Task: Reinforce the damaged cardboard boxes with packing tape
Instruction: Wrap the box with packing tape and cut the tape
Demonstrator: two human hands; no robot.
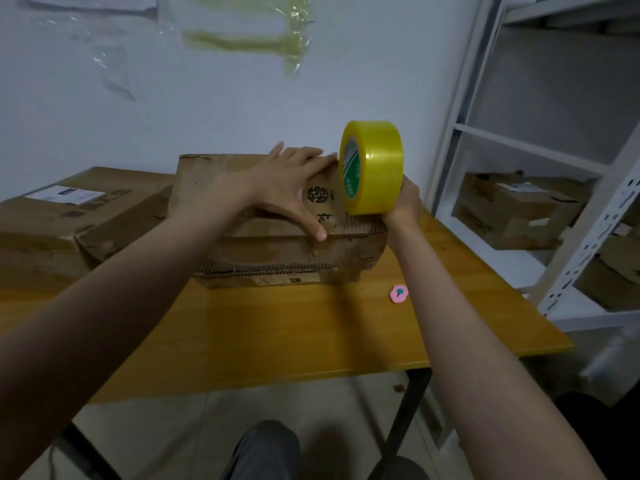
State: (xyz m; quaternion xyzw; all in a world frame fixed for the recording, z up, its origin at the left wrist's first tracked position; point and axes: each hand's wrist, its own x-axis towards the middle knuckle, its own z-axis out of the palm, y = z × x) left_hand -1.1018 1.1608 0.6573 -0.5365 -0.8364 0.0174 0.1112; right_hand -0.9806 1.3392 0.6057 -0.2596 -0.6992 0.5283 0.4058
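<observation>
Upright, tape roll (pixel 374 168) in right hand (pixel 403 202) faces left, over box (pixel 242 244).

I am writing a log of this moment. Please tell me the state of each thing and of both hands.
Left hand: open, pressing flat on the box top.
Right hand: gripping the tape roll.
Tape roll: upright at the box's right edge.
Torn box: closed, edges frayed, on the table.
Second box: closed, dented, at left.
Pink object: lying on the table.
</observation>
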